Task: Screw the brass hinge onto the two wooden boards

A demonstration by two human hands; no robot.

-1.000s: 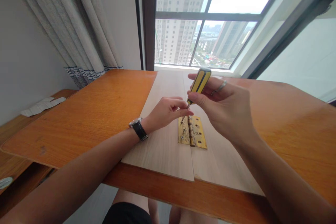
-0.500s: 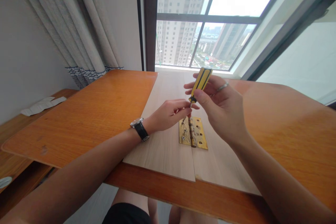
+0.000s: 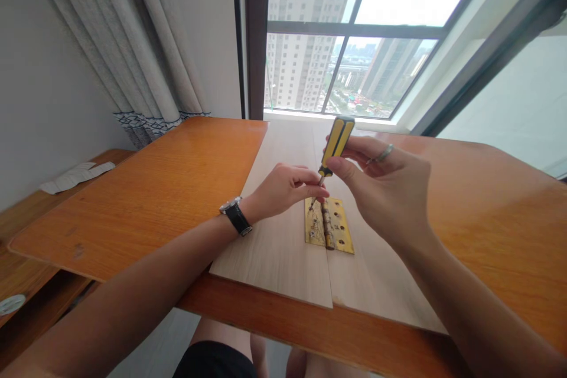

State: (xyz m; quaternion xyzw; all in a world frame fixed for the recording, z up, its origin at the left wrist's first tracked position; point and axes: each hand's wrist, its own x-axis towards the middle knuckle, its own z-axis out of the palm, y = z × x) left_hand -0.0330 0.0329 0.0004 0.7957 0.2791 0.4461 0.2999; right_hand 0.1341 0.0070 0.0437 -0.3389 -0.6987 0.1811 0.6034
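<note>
Yellow screwdriver (image 3: 336, 140) pinched in right hand (image 3: 381, 192)

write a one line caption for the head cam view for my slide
Right hand grips a yellow screwdriver over a brass hinge, left fingers against its shaft

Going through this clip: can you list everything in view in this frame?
hinge: 1, brass, flat across the boards' joint
wood boards: 2, pale, side by side on the table
table: 1, orange wood, under the boards
screwdriver: 1, yellow and black handle, tip above the hinge
curtain: 1, grey-white, left of the window
window: 1, dark frame, ahead, tower blocks outside
white sheet: 1, white, on a wooden ledge at left
wristwatch: 1, black strap, on the left wrist
ring: 1, silver, on the right hand
left hand: 1, fingertips at the screwdriver's tip
right hand: 1, holding the screwdriver
</note>
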